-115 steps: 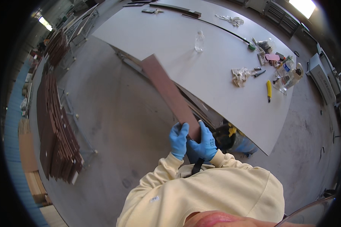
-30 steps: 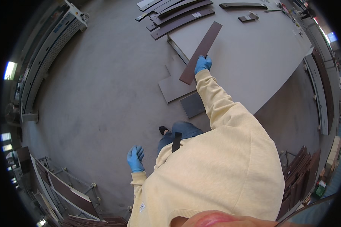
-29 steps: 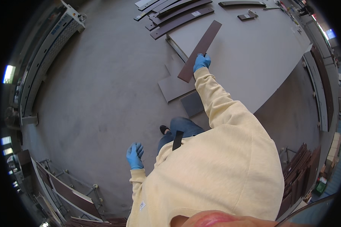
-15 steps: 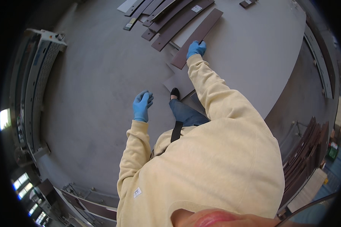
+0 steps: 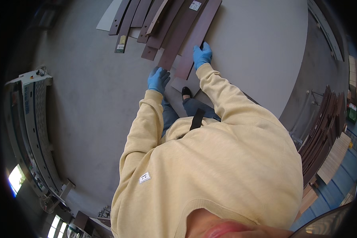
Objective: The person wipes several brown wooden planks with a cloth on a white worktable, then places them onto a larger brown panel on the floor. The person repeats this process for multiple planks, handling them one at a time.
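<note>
A long, flat dark-brown board (image 5: 185, 70) slants up and away from me, and my right hand (image 5: 202, 54) in a blue glove grips its right edge near the close end. Just left of it lies another brown board (image 5: 168, 57) with a white label farther up. My left hand (image 5: 158, 80), also blue-gloved, is at the near end of that labelled board. Its fingers are curled, and whether they grip the board's end is hidden. More brown boards (image 5: 123, 29) are fanned out to the left, some with holes near their ends.
A broad pale grey panel (image 5: 258, 51) lies under the boards and stretches right. A long white-and-grey machine (image 5: 33, 107) stands at the left. Stacked brown strips (image 5: 321, 123) stand at the right. My shoe (image 5: 186, 92) is just below the boards' near ends.
My left hand has come up and right to the boards' near ends. The board in my right hand has moved left, close alongside the others. The view has shifted.
</note>
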`<state>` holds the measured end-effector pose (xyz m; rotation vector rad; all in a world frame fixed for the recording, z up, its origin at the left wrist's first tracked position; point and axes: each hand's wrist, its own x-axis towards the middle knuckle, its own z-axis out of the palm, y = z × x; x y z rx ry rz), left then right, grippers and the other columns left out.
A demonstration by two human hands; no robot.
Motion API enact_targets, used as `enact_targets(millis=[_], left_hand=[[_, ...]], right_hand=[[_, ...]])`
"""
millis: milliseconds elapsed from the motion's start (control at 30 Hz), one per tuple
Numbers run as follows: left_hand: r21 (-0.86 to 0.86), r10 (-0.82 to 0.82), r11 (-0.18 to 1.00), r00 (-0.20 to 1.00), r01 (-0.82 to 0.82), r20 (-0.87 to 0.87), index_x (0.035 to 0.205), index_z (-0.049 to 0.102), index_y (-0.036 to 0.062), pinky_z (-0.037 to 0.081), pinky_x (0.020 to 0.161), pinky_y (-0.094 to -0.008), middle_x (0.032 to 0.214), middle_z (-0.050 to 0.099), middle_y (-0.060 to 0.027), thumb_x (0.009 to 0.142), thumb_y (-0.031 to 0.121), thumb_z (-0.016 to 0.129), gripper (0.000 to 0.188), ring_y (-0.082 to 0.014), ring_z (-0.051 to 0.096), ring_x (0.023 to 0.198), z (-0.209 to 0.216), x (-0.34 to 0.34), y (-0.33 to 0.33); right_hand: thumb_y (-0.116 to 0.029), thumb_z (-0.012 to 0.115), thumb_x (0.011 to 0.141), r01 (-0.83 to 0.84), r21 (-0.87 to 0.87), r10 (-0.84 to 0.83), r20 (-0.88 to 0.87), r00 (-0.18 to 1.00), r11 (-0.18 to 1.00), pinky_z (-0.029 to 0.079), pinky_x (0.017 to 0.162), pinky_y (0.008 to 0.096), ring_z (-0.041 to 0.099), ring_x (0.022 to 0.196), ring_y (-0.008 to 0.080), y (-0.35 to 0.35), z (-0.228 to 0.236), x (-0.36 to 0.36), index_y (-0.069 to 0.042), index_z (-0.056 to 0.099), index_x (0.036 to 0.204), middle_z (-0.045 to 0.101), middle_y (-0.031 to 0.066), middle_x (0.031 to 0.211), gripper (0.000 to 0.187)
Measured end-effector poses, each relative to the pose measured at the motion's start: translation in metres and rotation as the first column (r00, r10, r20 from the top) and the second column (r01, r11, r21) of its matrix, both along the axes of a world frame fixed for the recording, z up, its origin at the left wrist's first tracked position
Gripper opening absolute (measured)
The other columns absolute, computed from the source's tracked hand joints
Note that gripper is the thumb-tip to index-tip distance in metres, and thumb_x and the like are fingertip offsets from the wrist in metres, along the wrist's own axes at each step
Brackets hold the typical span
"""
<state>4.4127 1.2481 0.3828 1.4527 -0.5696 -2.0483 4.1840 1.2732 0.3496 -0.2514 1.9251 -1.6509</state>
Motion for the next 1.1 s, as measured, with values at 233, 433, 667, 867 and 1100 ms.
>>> enact_targets(millis=[233,433,667,867,1100], left_hand=[[0.114,-0.259,0.952,0.946,0.284,-0.196,0.141,0.057,0.0017,0.057,0.1,-0.0488,0.123,0.072,-0.0185,0.1,0.019,0.062,0.045,-0.0383,0.072,0.111,0.028,0.014,-0.044],[0.246,-0.363,0.864,0.882,0.439,-0.3,0.133,0.063,0.0039,0.057,0.101,-0.0477,0.126,0.073,-0.0164,0.099,0.019,0.064,0.037,-0.0366,0.071,0.118,0.014,0.019,-0.063],[0.32,-0.418,0.769,0.814,0.554,-0.403,0.132,0.062,0.0048,0.052,0.106,-0.0511,0.134,0.07,-0.0169,0.098,0.014,0.058,0.036,-0.0376,0.065,0.127,0.017,0.018,-0.078],[0.36,-0.503,0.704,0.788,0.612,-0.356,0.132,0.061,0.0022,0.054,0.104,-0.0531,0.134,0.069,-0.0176,0.097,0.012,0.057,0.037,-0.0392,0.064,0.128,0.011,0.018,-0.088],[0.298,-0.521,0.727,0.78,0.619,-0.347,0.128,0.065,0.0031,0.056,0.102,-0.0526,0.126,0.071,-0.0138,0.095,0.015,0.069,0.035,-0.0345,0.067,0.12,0.037,0.0,-0.098]], right_hand=[[-0.008,0.064,0.099,0.173,-0.069,-0.175,-0.022,0.984,0.983,0.054,0.101,0.0378,0.07,0.113,0.0256,-0.027,0.032,0.017,0.009,0.056,0.141,0.071,0.019,0.13,0.046],[-0.007,0.064,0.099,0.222,-0.026,-0.224,-0.136,0.965,0.975,0.054,0.102,0.037,0.069,0.117,0.0249,-0.028,0.019,0.02,0.006,0.055,0.146,0.071,0.0178,0.133,0.049],[0.0,0.063,0.101,0.259,-0.072,-0.259,0.016,0.966,0.963,0.055,0.098,0.0322,0.067,0.111,0.0171,-0.035,0.034,0.025,0.003,0.061,0.143,0.071,0.0093,0.13,0.042],[0.0,0.063,0.1,0.245,-0.075,-0.242,0.051,0.969,0.967,0.055,0.099,0.0325,0.068,0.112,0.0174,-0.033,0.049,0.028,0.004,0.06,0.143,0.072,0.0097,0.131,0.043],[-0.001,0.063,0.102,0.244,-0.059,-0.244,0.021,0.97,0.968,0.054,0.101,0.0333,0.067,0.115,0.0192,-0.03,0.045,0.024,0.004,0.057,0.146,0.069,0.0123,0.135,0.044]])
